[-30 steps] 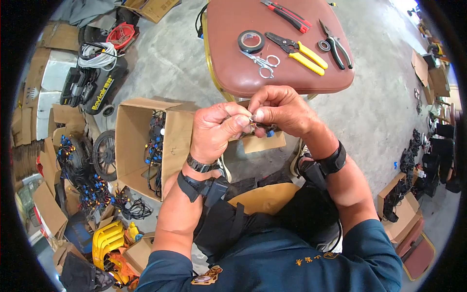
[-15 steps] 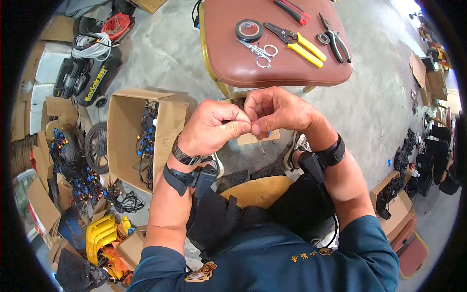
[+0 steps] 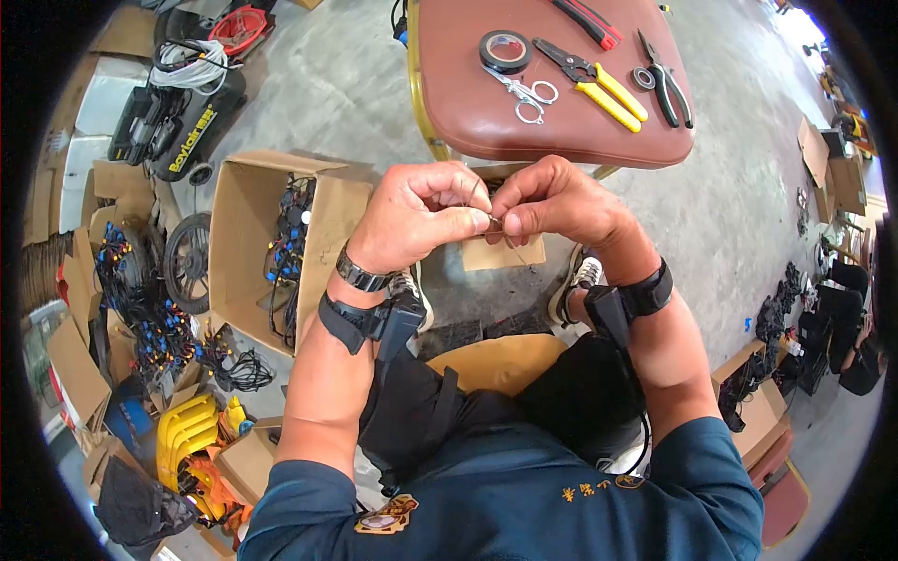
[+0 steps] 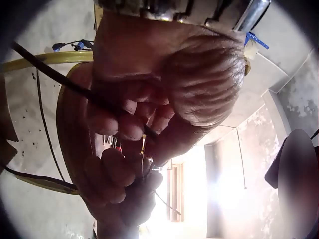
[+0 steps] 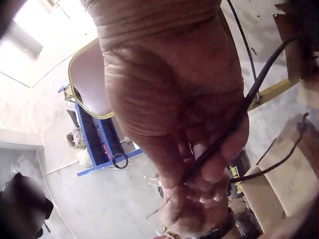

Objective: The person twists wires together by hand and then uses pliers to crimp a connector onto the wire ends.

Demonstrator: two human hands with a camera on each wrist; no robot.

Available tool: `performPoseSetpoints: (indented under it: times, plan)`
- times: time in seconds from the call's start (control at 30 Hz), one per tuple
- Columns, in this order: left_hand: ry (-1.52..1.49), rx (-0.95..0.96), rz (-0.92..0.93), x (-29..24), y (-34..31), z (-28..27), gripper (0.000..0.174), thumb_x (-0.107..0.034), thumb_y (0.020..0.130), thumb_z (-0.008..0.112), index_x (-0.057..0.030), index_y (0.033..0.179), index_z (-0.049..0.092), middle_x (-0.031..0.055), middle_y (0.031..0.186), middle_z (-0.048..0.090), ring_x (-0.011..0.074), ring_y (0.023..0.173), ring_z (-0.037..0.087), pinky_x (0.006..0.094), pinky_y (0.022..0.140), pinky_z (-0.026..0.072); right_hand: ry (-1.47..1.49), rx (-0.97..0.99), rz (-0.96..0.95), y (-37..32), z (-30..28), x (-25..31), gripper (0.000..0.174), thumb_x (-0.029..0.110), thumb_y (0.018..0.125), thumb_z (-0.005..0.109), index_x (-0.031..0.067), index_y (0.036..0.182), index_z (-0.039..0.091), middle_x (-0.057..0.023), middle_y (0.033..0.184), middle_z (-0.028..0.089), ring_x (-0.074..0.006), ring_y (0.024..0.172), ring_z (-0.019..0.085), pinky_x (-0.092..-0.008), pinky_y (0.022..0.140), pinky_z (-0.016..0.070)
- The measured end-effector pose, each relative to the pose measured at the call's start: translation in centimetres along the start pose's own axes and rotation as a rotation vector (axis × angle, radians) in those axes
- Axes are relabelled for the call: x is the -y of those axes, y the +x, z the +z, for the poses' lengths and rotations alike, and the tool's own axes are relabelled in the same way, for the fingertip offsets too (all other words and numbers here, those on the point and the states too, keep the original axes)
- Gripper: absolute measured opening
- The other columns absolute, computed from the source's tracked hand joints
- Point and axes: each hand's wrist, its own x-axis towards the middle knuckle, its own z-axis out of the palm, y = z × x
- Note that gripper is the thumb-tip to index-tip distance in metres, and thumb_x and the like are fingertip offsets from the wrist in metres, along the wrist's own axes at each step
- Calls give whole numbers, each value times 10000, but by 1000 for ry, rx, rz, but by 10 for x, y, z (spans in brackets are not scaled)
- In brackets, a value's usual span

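In the head view the left hand [image 3: 423,213] and right hand [image 3: 561,208] meet fingertip to fingertip, pinching thin wires [image 3: 496,221] between them. A dark cable [image 4: 65,82] runs into the left hand's curled fingers in the left wrist view, with a thin bare strand [image 4: 168,203] sticking out below the fingertips. The right wrist view has another dark cable [image 5: 234,127] crossing the right palm to the pinched thumb and fingers. Fingers cover most of the spot where the wires meet.
A brown padded seat [image 3: 552,122] ahead carries black tape [image 3: 505,52], folding scissors [image 3: 529,101], yellow-handled strippers [image 3: 608,98], pliers [image 3: 666,89] and a red cutter [image 3: 599,28]. A cardboard box [image 3: 245,252] holding cable bundles stands at the left; other boxes and parts line both sides.
The hands stay together at the wires, while the fingers have shifted their grip. The connector bits seen beneath the fingers a second ago are out of sight, and thin wire ends now show.
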Motion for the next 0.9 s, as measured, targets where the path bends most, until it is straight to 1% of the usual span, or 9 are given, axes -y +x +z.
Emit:
performPoseSetpoints:
  times: [0.1, 0.3, 0.4, 0.47, 0.57, 0.7, 0.8, 0.83, 0.9]
  plan:
    - [42, -20, 97, 0, 2, 3, 60, 23, 844, 706, 23, 903, 696, 16, 869, 648, 83, 786, 641, 224, 677, 508, 53, 4, -25, 1, -1, -4, 210, 169, 878, 751, -2, 998, 733, -73, 896, 731, -108, 760, 644, -258, 670, 512]
    - [-77, -100, 18, -4, -2, 5, 155, 33, 840, 705, 23, 994, 687, 18, 903, 674, 84, 768, 640, 228, 672, 510, 68, -2, -10, 2, 1, -4, 178, 132, 868, 747, 6, 994, 738, -74, 918, 738, -105, 767, 643, -250, 669, 507]
    - [27, -135, 10, 0, -2, 4, 218, 29, 832, 714, 19, 1047, 679, 19, 899, 679, 76, 769, 632, 222, 673, 503, 51, -15, -8, 4, 2, -8, 165, 111, 858, 744, 12, 989, 738, -54, 909, 735, -92, 775, 640, -239, 680, 506]
    - [32, -110, -10, -3, -1, 3, 245, 23, 820, 727, 15, 1060, 681, 10, 870, 669, 66, 776, 621, 215, 670, 493, -19, -25, 42, 3, 3, -3, 140, 98, 846, 745, 16, 960, 736, -40, 905, 726, -92, 800, 639, -244, 717, 511]
    - [37, -120, -6, -1, -1, 7, 267, 12, 804, 741, 8, 1065, 682, -14, 849, 656, 51, 766, 605, 212, 668, 486, -148, -7, -29, 3, 7, 3, 90, 48, 807, 744, 13, 886, 718, -25, 886, 697, -98, 855, 624, -279, 805, 507]
    - [144, -148, 18, -7, 0, 14, 296, 52, 778, 719, -12, 1066, 686, -29, 798, 639, 50, 765, 607, 216, 679, 496, -147, -31, -43, 6, 8, -7, 28, 43, 796, 715, 25, 796, 694, 10, 802, 662, -76, 778, 581, -266, 728, 483]
    - [268, -239, 21, -7, 2, 20, 282, 50, 743, 709, -39, 1011, 712, -27, 744, 629, 49, 680, 570, 228, 631, 472, -172, -70, -42, 8, 8, -10, 37, 54, 792, 706, 28, 780, 683, 17, 768, 648, -62, 745, 561, -256, 693, 471]
    - [310, -277, 23, -9, 3, 24, 260, 40, 737, 704, -45, 982, 718, -21, 710, 624, 47, 651, 547, 234, 612, 459, -300, -107, -108, 7, 9, -8, 54, 70, 791, 703, 24, 781, 678, 12, 751, 644, -61, 736, 560, -259, 681, 469]
    - [303, -323, -18, -4, 3, 28, 246, 40, 742, 692, -35, 975, 711, -14, 691, 621, 48, 650, 547, 235, 612, 459, -466, -201, -117, 8, 12, -9, 104, 99, 767, 698, 3, 788, 665, -61, 725, 654, -107, 674, 577, -308, 643, 484]
